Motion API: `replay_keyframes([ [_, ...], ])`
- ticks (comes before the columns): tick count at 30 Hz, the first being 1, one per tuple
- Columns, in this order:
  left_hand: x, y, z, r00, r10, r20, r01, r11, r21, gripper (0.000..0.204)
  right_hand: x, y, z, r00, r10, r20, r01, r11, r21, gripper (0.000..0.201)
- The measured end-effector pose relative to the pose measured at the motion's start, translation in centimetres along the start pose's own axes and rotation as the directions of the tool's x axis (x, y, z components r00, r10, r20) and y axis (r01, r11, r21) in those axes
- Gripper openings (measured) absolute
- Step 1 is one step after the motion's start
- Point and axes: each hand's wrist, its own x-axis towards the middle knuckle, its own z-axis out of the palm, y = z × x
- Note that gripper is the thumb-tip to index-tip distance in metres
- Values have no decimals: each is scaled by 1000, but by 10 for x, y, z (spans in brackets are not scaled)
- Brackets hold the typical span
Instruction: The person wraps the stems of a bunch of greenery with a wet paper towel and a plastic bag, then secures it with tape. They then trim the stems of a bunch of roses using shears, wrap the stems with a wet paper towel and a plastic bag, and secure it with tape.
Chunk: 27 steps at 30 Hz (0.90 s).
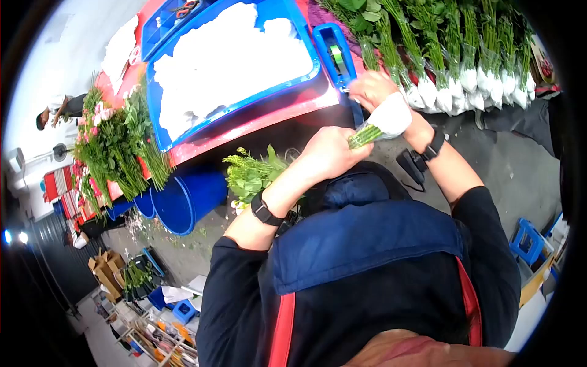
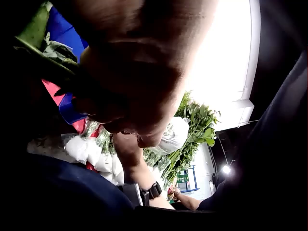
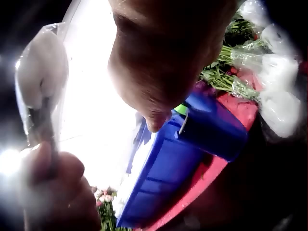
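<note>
In the head view, my left hand (image 1: 335, 151) grips green stems (image 1: 364, 136) whose end is wrapped in a white, plastic-covered bundle (image 1: 391, 116). The right wrist view shows this wrapped end (image 3: 42, 72) upright above the left hand (image 3: 62, 197). My right hand (image 1: 374, 90) is beside the near end of a blue tape dispenser (image 1: 347, 68) with a green roll (image 1: 337, 56). Its fingertips are close to the dispenser's edge in the right wrist view; whether they pinch any tape is unclear. The bunch's flower end is hidden by the left forearm, with leaves (image 1: 249, 177) showing beside it.
A blue tray (image 1: 235, 101) of white material lies on the red table (image 1: 257, 121). Several wrapped bunches (image 1: 455, 95) line the upper right. Pink flowers and greenery (image 1: 116, 137) lie at the left, above blue buckets (image 1: 173, 207). Another person (image 1: 64, 108) is far left.
</note>
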Motion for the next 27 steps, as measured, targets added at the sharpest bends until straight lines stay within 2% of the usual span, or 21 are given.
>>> replay_keyframes([
  [1,-1,-3,0,999,15,-40,-14,1000,10,34,-11,1,1,994,7,107,1,997,-75,26],
  [3,-2,-2,-8,992,-46,-117,53,997,57,34,-35,-4,16,997,71,-33,-67,993,93,17],
  [4,3,-8,-7,985,-41,-170,62,991,121,35,-34,-4,18,996,33,-85,-21,991,132,23],
  [5,8,-13,-6,975,-34,-222,76,980,184,36,-37,-4,21,981,192,-33,-189,980,63,27],
  [7,14,-17,-13,946,-51,-319,145,950,277,28,-31,-16,36,933,339,123,-358,907,221,21],
  [8,16,-25,-14,922,-39,-386,153,951,268,29,-26,-20,39,958,195,209,-252,920,301,12],
  [9,18,-36,-16,890,-29,-456,162,953,255,29,-25,-30,42,964,198,177,-247,913,324,5],
  [10,19,-45,-18,848,-38,-528,219,933,284,30,-21,-50,37,876,281,391,-468,686,557,8],
  [11,19,-52,-22,855,-71,-514,282,895,346,28,-8,-71,24,746,271,609,-665,356,657,12],
  [12,19,-64,-17,885,-92,-456,300,862,408,27,18,-85,1,688,245,683,-723,302,621,16],
  [14,17,-70,-6,916,-122,-382,316,805,501,25,43,-86,-5,611,284,739,-787,115,606,17],
  [15,12,-75,-1,908,-18,-419,245,834,494,23,56,-83,-7,546,287,788,-828,37,560,17],
  [16,8,-72,-2,917,-43,-396,242,850,467,23,70,-88,-8,501,322,803,-858,60,511,18],
  [17,3,-67,-5,927,-68,-370,239,865,440,23,77,-86,-9,465,268,844,-865,-67,498,18],
  [19,-10,-60,-12,937,-56,-344,212,875,436,24,97,-85,-14,400,187,897,-886,-173,431,21],
  [20,-17,-57,-14,943,-51,-330,200,879,433,25,105,-78,-14,405,153,901,-895,-133,425,27],
  [21,-22,-56,-15,958,-39,-284,166,884,437,25,112,-76,-19,466,156,871,-882,8,471,32],
  [23,-33,-53,-20,982,-13,-190,97,892,441,25,118,-58,-15,488,55,871,-851,251,461,40],
  [24,-40,-47,-27,987,-35,-158,88,935,344,21,115,-48,-14,518,29,855,-791,396,466,51],
  [25,-43,-46,-33,990,-66,-124,97,960,262,21,102,-37,2,619,34,785,-689,504,521,48],
  [27,-46,-48,-41,991,-121,-55,125,988,90,20,83,-18,17,594,-32,804,-663,546,512,35],
])
